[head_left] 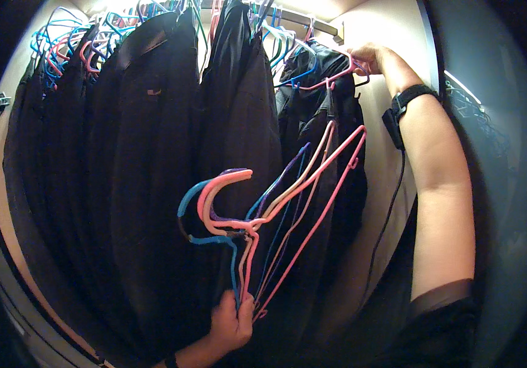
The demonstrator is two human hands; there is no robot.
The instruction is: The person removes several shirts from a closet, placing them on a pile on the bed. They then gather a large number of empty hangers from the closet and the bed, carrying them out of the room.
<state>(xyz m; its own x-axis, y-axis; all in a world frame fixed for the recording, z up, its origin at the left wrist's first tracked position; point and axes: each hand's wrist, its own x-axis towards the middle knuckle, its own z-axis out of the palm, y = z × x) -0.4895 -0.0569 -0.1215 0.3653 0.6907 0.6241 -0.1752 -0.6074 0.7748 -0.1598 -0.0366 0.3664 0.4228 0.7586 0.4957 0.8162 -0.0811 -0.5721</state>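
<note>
Left hand (233, 322) is closed in a fist round a bunch of plastic hangers (255, 225) (pink, peach, blue and purple), gripping them low, at their bottom ends. The bunch sits low in front of the black garments (147, 122), tipped over, so the hooks curl out to the left and the long bottom bars slant from the fist up and to the right

That slant is what matters imo: the far ends point pretty much at the right hand (366, 58), which is up by the closet rail (325, 26) with a gap under it. Can't tell how much of that gap is depth

Right hand is at the right end of another pink hanger (340, 75), one that's up near the rail, so it's the nearer hand to that one by miles. Its fingers are bent at the corner, but can't tell if they're really clamped on or just touching
</note>
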